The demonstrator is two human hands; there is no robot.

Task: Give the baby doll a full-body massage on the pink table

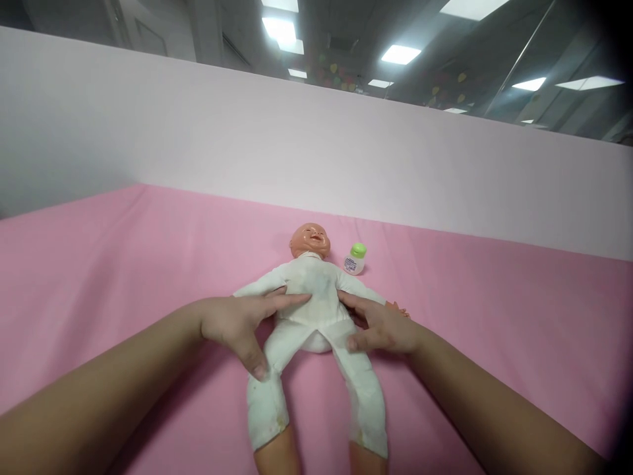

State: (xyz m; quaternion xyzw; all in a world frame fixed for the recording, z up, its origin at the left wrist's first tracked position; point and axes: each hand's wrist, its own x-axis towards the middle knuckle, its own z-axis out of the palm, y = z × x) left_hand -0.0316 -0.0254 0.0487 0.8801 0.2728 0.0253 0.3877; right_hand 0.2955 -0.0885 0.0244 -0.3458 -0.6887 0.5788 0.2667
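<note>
Doll (310, 280): on its back on the pink sheet (123, 264), dressed in white.
Left hand (240, 323): fingers spread flat over its belly, thumb on the thigh.
Right hand (383, 326): fingers apart, laid against the other hip.
Bottle (355, 258): capped, beside the head, untouched.

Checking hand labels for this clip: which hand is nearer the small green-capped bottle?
Right. The right hand rests on the doll's side nearest the bottle; the left hand rests on the doll's far side, across its body.
</note>
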